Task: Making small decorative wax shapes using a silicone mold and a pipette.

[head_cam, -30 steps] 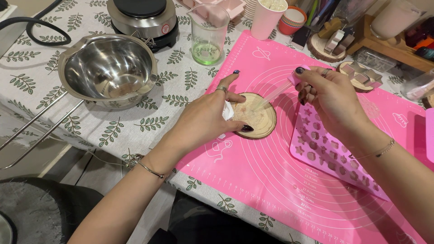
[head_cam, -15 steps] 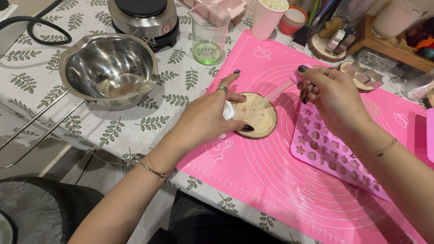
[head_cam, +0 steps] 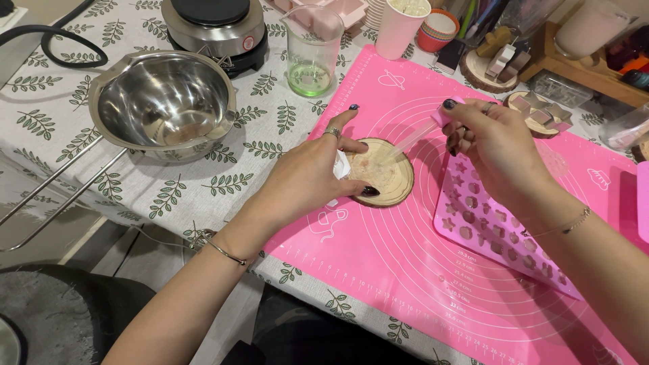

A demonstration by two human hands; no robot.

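wooden coaster (head_cam: pixel 395 184) under left hand (head_cam: pixel 304 179), right hand (head_cam: pixel 493 145) pinching pipette (head_cam: pixel 412 140)

A table (head_cam: pixel 54 149) is covered by a leaf-printed cloth (head_cam: pixel 196 182). Set directly on the cloth are a steel bowl (head_cam: pixel 162 101), a hotplate (head_cam: pixel 213 27), a glass beaker (head_cam: pixel 311 51), a pale cup (head_cam: pixel 400 27) and a pink mat (head_cam: pixel 405 263). A black cable (head_cam: pixel 64 51) is laid near the bowl.
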